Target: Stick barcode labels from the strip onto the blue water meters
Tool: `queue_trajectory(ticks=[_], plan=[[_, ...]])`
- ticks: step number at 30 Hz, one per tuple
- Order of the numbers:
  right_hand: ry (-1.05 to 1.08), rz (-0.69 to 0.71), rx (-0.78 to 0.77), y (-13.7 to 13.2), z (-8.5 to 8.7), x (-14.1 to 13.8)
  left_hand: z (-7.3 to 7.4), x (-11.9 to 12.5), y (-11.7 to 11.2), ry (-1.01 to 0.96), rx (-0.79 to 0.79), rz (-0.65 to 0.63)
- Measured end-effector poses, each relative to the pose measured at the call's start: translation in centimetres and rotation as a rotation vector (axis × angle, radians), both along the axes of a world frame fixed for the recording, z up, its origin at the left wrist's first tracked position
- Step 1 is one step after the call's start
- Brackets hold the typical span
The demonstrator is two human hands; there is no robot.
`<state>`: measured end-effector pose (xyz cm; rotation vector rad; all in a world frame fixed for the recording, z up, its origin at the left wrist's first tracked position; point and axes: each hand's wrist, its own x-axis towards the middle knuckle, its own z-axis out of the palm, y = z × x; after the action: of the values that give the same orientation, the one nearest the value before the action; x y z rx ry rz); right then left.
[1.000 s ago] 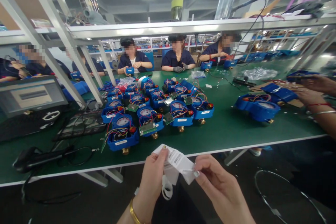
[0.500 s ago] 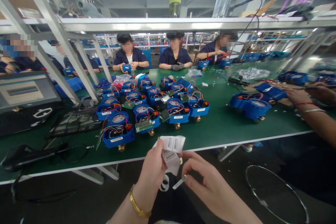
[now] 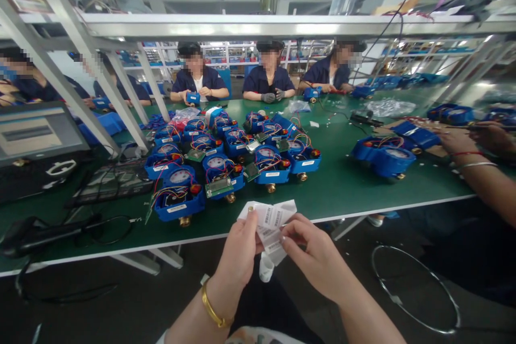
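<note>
A white barcode label strip (image 3: pixel 269 223) was held low in the centre of the frame, just in front of the green surface (image 3: pixel 355 193) edge. The left hand (image 3: pixel 238 252) was raised palm-inward, wrist bent, thumb and fingers pinched on the strip's left side. The right hand (image 3: pixel 316 255) was angled in from lower right, fingertips closed on the strip's lower part. Both hands were close together. Blue meter units (image 3: pixel 226 158) were clustered on the surface just beyond.

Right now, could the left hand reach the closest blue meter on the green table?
Probably yes. The left hand pinches the label strip just off the table's edge, and nothing lies between it and the nearest blue meter.
</note>
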<state>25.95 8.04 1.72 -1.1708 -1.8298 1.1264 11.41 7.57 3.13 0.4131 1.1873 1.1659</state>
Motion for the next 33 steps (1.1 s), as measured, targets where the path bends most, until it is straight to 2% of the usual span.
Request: queue_trajectory(ticks=[6, 15, 24, 27, 30, 33], plan=[[0.025, -0.019, -0.018, 0.2, -0.3, -0.3, -0.2, 0.1, -0.1, -0.003, -0.003, 0.002], [-0.038, -0.076, 0.055, 0.4, -0.3, -0.7, -0.6, -0.2, 0.0, -0.009, 0.004, 0.004], [-0.083, -0.137, 0.170, 0.1, -1.6, -1.0, -0.6, -0.1, -0.2, -0.019, 0.013, 0.010], [-0.152, -0.196, 0.132, -0.1, -2.0, -1.4, -0.9, -0.1, -0.3, -0.024, 0.025, 0.012], [-0.203, -0.259, 0.031, -0.1, -2.5, -1.7, -1.2, -0.2, -0.4, -0.020, 0.041, 0.019], [-0.053, -0.251, -0.049, 0.3, -3.2, -1.5, -1.4, -0.3, -0.4, -0.019, 0.045, 0.011]])
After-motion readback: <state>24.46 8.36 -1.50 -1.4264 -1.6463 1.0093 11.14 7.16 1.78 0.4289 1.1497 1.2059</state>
